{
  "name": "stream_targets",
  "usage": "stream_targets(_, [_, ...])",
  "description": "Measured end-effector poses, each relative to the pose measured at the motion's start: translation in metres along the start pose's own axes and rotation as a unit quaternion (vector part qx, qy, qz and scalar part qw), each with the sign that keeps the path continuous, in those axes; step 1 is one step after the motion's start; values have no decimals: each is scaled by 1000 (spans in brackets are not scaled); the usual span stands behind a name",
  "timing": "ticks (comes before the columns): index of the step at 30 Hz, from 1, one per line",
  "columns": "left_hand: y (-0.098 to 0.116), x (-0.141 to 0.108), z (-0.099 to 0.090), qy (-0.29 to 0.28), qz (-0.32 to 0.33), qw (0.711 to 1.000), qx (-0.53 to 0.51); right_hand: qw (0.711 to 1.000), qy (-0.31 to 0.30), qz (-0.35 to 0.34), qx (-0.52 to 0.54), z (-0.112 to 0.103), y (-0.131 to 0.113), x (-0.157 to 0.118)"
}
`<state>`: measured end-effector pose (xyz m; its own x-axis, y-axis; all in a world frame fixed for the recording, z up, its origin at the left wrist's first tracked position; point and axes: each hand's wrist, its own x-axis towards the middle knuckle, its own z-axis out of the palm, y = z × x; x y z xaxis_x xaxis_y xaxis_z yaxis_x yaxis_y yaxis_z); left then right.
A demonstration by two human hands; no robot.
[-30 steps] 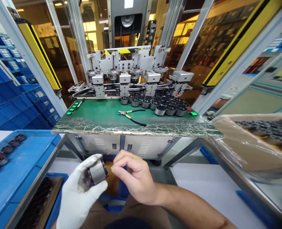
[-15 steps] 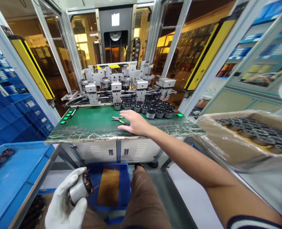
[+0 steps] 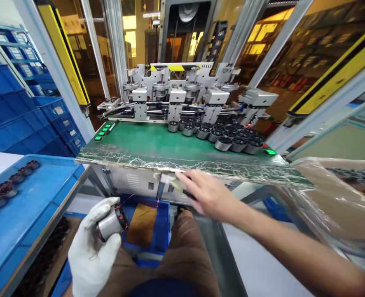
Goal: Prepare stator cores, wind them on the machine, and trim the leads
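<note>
My left hand (image 3: 91,247), in a white glove, grips a silver cylindrical motor part (image 3: 110,226) with black ends and orange wires, over my lap. Bare and blurred by motion, my right hand (image 3: 205,194) is wrapped round the cutting pliers (image 3: 176,182), whose jaws point left just below the front edge of the green worktop (image 3: 145,142). A loose wire strand hangs near the held part. Many black-and-silver rotor rings (image 3: 224,143) stand grouped on the right half of the worktop.
Behind the worktop is a metal fixture machine (image 3: 178,97). A blue tray (image 3: 46,177) with wired parts lies left. Below sits a blue bin (image 3: 165,227) with brown cardboard (image 3: 142,225). At right stands a plastic-lined box (image 3: 327,206). Yellow light bars flank the machine.
My right hand has picked the pliers up off the worktop and brought them down toward me. My left hand still holds the motor part. The view has shifted.
</note>
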<state>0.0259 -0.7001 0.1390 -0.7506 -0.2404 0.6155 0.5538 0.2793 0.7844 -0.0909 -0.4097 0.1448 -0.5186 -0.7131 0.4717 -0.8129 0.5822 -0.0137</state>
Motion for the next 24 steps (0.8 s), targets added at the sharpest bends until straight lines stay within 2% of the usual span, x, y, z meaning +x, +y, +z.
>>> stream_targets(2, [1,0,5,-12,9,1000,-2,987,35,-4,158,5,-35,-13])
stream_targets(5, [2,-1,10,-31,22,999,-2,924,32,5,380,13,-81,-21])
stream_targets(8, [2,-2,10,-40,30,999,3,875,33,10,482,19,-106,-17])
stream_targets(11, [2,-3,9,-46,33,998,8,856,56,2,514,25,-114,-12])
stream_targets(15, [3,-5,6,-56,48,997,16,855,87,-13,512,32,-117,-11])
stream_targets(21, [6,-5,2,-82,66,994,13,848,30,49,527,31,-114,-12])
stream_targets(24, [6,-4,2,-107,81,991,14,836,36,34,547,25,-112,-8])
